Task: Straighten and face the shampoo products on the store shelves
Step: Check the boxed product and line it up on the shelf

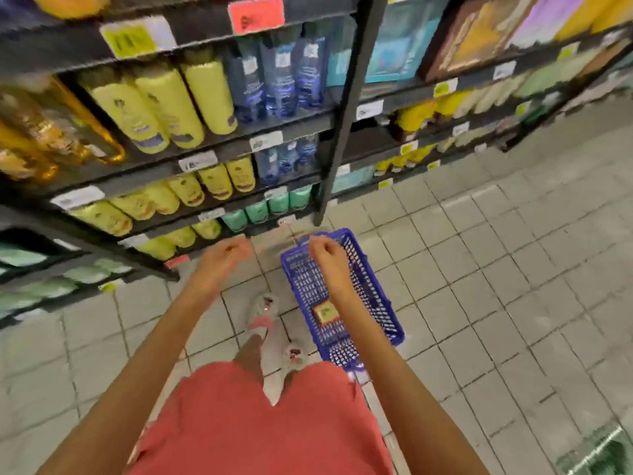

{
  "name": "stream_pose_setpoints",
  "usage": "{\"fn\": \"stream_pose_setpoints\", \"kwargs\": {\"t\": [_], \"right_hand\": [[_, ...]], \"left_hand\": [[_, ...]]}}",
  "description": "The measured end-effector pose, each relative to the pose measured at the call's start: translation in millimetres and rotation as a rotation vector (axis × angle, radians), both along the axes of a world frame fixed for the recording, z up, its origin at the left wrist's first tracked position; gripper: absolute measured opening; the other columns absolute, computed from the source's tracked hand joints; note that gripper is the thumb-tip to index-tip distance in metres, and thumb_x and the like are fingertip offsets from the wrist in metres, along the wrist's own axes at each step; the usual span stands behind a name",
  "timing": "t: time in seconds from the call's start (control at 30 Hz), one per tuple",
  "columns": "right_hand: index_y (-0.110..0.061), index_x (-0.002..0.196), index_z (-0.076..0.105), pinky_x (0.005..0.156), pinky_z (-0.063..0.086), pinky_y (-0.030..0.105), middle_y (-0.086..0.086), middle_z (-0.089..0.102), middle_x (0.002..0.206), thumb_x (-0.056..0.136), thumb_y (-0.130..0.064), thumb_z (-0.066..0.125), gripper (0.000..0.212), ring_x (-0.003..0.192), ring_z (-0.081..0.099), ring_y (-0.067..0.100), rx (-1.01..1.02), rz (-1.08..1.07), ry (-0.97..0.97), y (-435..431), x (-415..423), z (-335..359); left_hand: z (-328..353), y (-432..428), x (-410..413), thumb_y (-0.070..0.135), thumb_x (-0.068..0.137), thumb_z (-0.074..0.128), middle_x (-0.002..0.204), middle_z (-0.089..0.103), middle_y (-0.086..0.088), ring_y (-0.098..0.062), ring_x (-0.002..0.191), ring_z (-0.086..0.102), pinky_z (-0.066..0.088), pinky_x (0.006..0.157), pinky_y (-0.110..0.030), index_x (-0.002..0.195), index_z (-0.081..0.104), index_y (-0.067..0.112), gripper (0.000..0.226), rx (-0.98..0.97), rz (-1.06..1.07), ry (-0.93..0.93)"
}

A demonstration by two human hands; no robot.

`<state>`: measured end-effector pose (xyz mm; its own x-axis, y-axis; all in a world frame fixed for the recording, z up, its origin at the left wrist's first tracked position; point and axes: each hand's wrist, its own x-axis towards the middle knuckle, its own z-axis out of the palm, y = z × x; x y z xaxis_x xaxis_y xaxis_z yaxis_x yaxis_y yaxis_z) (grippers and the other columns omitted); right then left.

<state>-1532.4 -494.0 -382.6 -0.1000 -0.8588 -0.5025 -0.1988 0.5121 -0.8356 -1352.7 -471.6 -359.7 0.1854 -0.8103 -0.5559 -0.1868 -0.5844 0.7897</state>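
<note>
At centre, left hand [223,258] and right hand [325,255] hang loosely curled, grasping nothing; blue plastic mesh basket [380,303] beneath; yellow shampoo bottles [164,104] upper left.

yellow bottles [150,108] blurred, price tags [198,161] unreadable, amber bottles [41,132] cut off at left

Reaching forward and down with both bare arms, nearly straight. Holding nothing in the left hand [225,252] or the right hand [325,256], kept apart, with fingers loosely curled.
</note>
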Motion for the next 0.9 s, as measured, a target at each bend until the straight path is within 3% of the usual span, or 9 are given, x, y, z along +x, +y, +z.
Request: {"fn": "stream_pose_setpoints", "kwargs": {"t": [0.2,0.3,0.4,0.47,0.57,0.67,0.73,0.8,0.9], "right_hand": [[-0.009,0.070,0.049,0.052,0.029,0.016,-0.001,0.041,0.060,0.095,-0.006,0.049,0.025,0.058,0.035,0.008,-0.039,0.509,-0.034,44,149,11],[-0.011,0.082,0.057,0.060,0.033,0.025,-0.006,0.047,0.066,0.096,-0.013,0.050,0.015,0.060,0.042,0.002,-0.025,0.765,-0.060,92,216,19],[-0.013,0.084,0.058,0.051,0.035,0.005,-0.008,0.051,0.072,0.095,-0.016,0.051,0.014,0.066,0.048,-0.001,-0.023,0.993,-0.057,142,274,27],[-0.014,0.088,0.061,0.059,0.040,0.004,-0.003,0.057,0.079,0.095,-0.019,0.052,0.012,0.076,0.054,0.010,-0.001,1.105,-0.043,174,311,27],[-0.008,0.103,0.063,0.091,0.048,0.033,0.006,0.060,0.099,0.094,-0.021,0.054,0.018,0.099,0.059,0.025,0.021,1.181,-0.088,226,375,29],[-0.007,0.091,0.062,0.089,0.048,0.037,0.017,0.065,0.098,0.094,-0.023,0.053,0.019,0.090,0.060,0.031,0.015,1.269,-0.062,283,440,29],[0.005,0.098,0.062,0.091,0.048,0.039,0.024,0.066,0.100,0.094,-0.021,0.052,0.028,0.090,0.060,0.035,0.048,1.355,-0.078,323,482,26],[0.001,0.103,0.062,0.091,0.047,0.036,0.023,0.065,0.106,0.094,-0.019,0.052,0.024,0.095,0.061,0.031,0.095,1.431,-0.083,358,516,25],[-0.002,0.101,0.062,0.102,0.042,0.045,0.025,0.060,0.116,0.094,-0.020,0.051,0.023,0.100,0.060,0.028,0.131,1.488,-0.074,398,560,30]], "left_hand": [[23,140,108,0.017,0.095,0.051,0.116,0.063,-0.020,-0.030,0.114,0.055,0.040,0.099,-0.036,0.105,0.064,0.005,0.020,-0.025,0.567,-0.137],[25,213,152,0.022,0.097,0.048,0.112,0.063,-0.015,-0.023,0.108,0.056,0.040,0.100,-0.037,0.110,0.062,0.001,0.028,-0.007,0.822,-0.118],[20,285,188,0.019,0.096,0.051,0.104,0.062,-0.011,-0.021,0.102,0.056,0.039,0.087,-0.030,0.105,0.062,0.006,0.020,-0.046,1.070,-0.076],[16,326,206,0.017,0.094,0.053,0.104,0.062,-0.011,-0.021,0.101,0.057,0.039,0.085,-0.029,0.106,0.062,0.005,0.019,-0.051,1.177,-0.027],[14,380,235,0.015,0.092,0.055,0.104,0.062,-0.009,-0.019,0.098,0.057,0.040,0.086,-0.029,0.104,0.063,0.007,0.016,-0.070,1.249,0.020],[18,436,274,0.018,0.094,0.053,0.108,0.064,-0.005,-0.017,0.099,0.059,0.040,0.083,-0.026,0.100,0.064,0.008,0.016,-0.085,1.309,-0.052],[23,476,305,0.021,0.093,0.055,0.108,0.065,-0.006,-0.018,0.101,0.060,0.042,0.087,-0.029,0.096,0.064,0.012,0.013,-0.111,1.347,-0.126],[28,513,335,0.024,0.093,0.054,0.107,0.066,-0.008,-0.018,0.101,0.060,0.043,0.094,-0.034,0.094,0.064,0.016,0.012,-0.083,1.373,-0.174],[35,557,382,0.024,0.093,0.053,0.107,0.067,-0.006,-0.016,0.100,0.060,0.044,0.084,-0.030,0.094,0.064,0.016,0.013,-0.072,1.437,-0.161]]}}
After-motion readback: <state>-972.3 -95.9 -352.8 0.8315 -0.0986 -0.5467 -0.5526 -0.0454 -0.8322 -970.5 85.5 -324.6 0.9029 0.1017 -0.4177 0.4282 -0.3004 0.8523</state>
